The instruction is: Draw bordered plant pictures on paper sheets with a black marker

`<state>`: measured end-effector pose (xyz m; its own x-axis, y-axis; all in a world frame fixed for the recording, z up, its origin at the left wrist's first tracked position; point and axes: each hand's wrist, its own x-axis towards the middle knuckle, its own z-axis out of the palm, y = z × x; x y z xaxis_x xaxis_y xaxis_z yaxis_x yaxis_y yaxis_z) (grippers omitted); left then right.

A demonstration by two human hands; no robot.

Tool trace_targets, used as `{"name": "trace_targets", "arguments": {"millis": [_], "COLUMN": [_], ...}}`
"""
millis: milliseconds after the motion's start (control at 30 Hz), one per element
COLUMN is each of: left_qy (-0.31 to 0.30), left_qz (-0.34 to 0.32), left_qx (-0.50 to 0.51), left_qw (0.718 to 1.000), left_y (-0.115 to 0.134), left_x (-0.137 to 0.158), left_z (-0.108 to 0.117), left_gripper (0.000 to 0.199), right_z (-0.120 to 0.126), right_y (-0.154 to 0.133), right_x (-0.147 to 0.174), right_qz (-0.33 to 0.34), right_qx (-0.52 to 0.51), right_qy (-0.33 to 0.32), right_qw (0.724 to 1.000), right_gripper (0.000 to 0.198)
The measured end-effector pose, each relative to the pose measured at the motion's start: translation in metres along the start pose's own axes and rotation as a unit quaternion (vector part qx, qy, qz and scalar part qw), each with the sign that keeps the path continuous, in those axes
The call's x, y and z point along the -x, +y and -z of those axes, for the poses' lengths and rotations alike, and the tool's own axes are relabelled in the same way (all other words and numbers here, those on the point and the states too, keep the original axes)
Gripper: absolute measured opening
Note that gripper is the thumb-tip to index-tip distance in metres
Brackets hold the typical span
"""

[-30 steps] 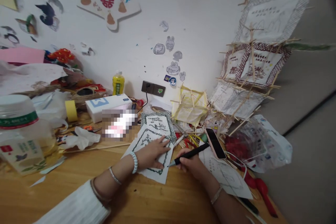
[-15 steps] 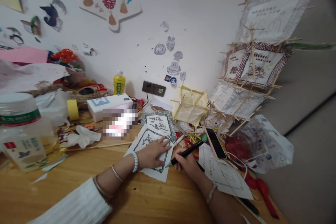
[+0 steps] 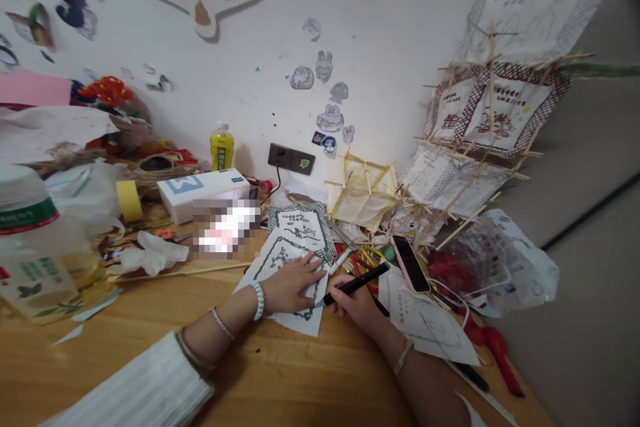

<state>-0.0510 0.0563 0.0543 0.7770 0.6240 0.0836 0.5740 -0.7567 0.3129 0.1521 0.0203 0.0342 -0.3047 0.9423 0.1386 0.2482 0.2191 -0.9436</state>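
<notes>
A white sheet of paper (image 3: 260, 265) with a dark green drawn border and a leafy pattern lies on the wooden table. My left hand (image 3: 291, 283) rests flat on it with the fingers spread. In my right hand (image 3: 353, 300) is a black marker pen (image 3: 361, 280), gripped near its tip. The tip points left at the paper's right border, close to my left fingers; whether it touches the paper I cannot tell. Behind this sheet, partly under it, is a second drawing (image 3: 300, 221) with a dark checked border and written characters.
Right of my hands are a phone (image 3: 410, 263), a sketched sheet (image 3: 425, 320) and a clear plastic bag (image 3: 520, 267). Stick-and-paper frames (image 3: 363, 197) stand behind. To the left are a large plastic jar (image 3: 35, 260), a tissue box (image 3: 205, 192), yellow tape (image 3: 129, 201) and a yellow bottle (image 3: 221, 148).
The view has tilted down and shifted slightly. The pen's tip has moved a little up along the paper's right border. My left hand stays on the sheet.
</notes>
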Motion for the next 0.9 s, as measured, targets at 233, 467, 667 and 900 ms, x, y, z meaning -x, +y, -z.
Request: {"name": "trace_targets", "arguments": {"millis": [233, 467, 667, 900], "left_qy": [-0.006, -0.006, -0.007, -0.018], "left_qz": [0.006, 0.004, 0.005, 0.009], "left_qx": [-0.015, -0.022, -0.027, -0.036], "left_qw": [1.000, 1.000, 1.000, 0.999], "left_y": [0.0014, 0.0024, 0.0027, 0.0036], "left_x": [-0.0006, 0.0001, 0.0007, 0.0003], "left_z": [0.0003, 0.0013, 0.0014, 0.0027], "left_gripper": [0.072, 0.073, 0.072, 0.073], "right_z": [0.0010, 0.0027, 0.0021, 0.0020], "right_y": [0.0016, 0.0044, -0.0003, -0.0004], "right_x": [-0.0002, -0.0003, -0.0009, -0.0010], "right_qz": [-0.002, 0.001, -0.010, -0.044], "right_qx": [-0.007, -0.006, -0.025, -0.066], "right_qy": [0.001, 0.003, 0.002, 0.017], "right_qw": [1.000, 1.000, 1.000, 0.997], "right_gripper": [0.019, 0.018, 0.016, 0.020]}}
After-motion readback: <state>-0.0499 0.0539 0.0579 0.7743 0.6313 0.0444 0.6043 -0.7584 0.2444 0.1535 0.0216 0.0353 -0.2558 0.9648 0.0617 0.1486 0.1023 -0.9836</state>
